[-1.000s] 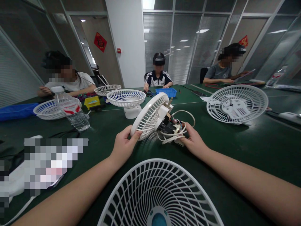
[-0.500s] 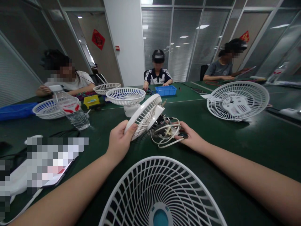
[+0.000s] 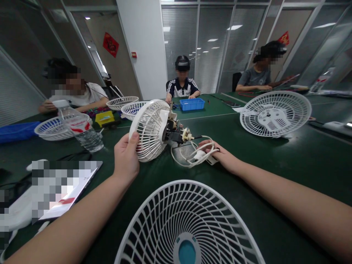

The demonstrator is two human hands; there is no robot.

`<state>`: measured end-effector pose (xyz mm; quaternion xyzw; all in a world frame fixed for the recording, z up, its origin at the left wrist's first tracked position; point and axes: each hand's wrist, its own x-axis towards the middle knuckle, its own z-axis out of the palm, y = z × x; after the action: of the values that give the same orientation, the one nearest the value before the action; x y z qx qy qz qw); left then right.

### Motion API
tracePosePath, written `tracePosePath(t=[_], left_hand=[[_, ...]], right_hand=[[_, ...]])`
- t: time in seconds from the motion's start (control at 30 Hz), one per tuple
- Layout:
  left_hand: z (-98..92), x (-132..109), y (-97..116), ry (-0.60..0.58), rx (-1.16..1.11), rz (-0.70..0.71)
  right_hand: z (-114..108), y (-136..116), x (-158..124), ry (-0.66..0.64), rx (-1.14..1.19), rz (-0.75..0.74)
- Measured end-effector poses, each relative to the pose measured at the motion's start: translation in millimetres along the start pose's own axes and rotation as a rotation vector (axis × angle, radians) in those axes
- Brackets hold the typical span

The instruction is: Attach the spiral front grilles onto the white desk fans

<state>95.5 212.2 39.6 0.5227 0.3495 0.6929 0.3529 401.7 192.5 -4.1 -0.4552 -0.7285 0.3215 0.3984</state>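
Observation:
My left hand (image 3: 126,158) grips the rim of a white rear fan grille (image 3: 148,130), which stands tilted on edge over the green table (image 3: 288,161). A bare motor (image 3: 176,135) with a brass shaft sticks out of the grille's back. My right hand (image 3: 220,156) is closed on a bundle of white cable (image 3: 192,154) and a small white part that trail from the motor. A white front grille with a blue hub (image 3: 187,227) lies flat close to me, between my forearms.
A water bottle (image 3: 82,128) and a pixelated flat item (image 3: 55,187) lie to the left. Another fan grille (image 3: 275,114) stands at right. More grilles (image 3: 52,128), a yellow box (image 3: 106,118) and a blue tray (image 3: 192,104) sit farther back. Three people work across the table.
My left hand has swung the grille upright and leftward, turning the motor toward the right. My right hand with the cable has dropped lower, near the table.

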Motion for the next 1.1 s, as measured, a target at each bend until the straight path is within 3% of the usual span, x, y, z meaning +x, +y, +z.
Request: tracePosePath(t=[0.2, 0.57, 0.8, 1.1], left_hand=[[-0.4, 0, 2, -0.011, -0.009, -0.027], [-0.1, 5, 1, 0.024, -0.142, -0.022], [1.2, 5, 4, 0.046, -0.17, -0.031], [-0.4, 8, 5, 0.075, -0.177, -0.048]], right_hand=[[-2, 5, 2, -0.046, 0.463, 0.175], [-11, 2, 6, 0.273, 0.983, 0.382], [-27, 19, 11, 0.343, 1.118, 0.439], [-28, 19, 11, 0.405, 1.204, 0.451]])
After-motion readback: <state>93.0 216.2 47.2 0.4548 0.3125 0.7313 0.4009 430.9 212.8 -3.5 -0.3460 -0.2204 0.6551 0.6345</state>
